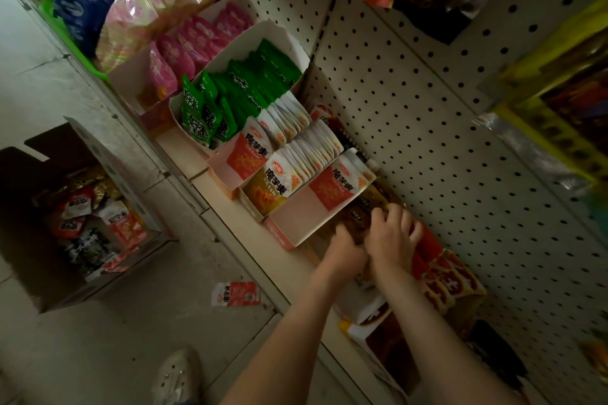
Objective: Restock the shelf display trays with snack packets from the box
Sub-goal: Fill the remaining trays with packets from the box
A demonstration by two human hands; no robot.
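Down by our feet a pale shoe (pixel 179 375) stood on the floor, and both bare forearms reached from there up toward the shelf (pixel 256 246). One red-and-white packet (pixel 235 294) lay flat on the floor just in front of the shelf base. Further to the left the open cardboard box (pixel 108 161) sat on the floor, well apart from the hands, with a loose heap of mixed snack packets (pixel 98 223) inside. On the shelf our left hand (pixel 347 248) was pushed against the near end of a row of dark brown packets (pixel 358 210); its fingers were hidden, so we could not tell whether they gripped. Our right hand (pixel 391 233) lay touching it, its fingers (pixel 399 212) curled over the top of the same row and holding it. Those brown packets stood just beside a pink display tray (pixel 296 223), which held a few red-and-white packets (pixel 339 186) at its back end. To the right of the hands lay red packets (pixel 450 279). Beyond the pink tray came a tray of yellow-fronted packets (pixel 263 189), tightly filed, then another pink tray (pixel 227 171) likewise full. Past these a white tray (pixel 243 46) carried upright green packets (pixel 230 99), and beyond it stood pink packets (pixel 190 43). Behind everything rose the white pegboard (pixel 411 92).
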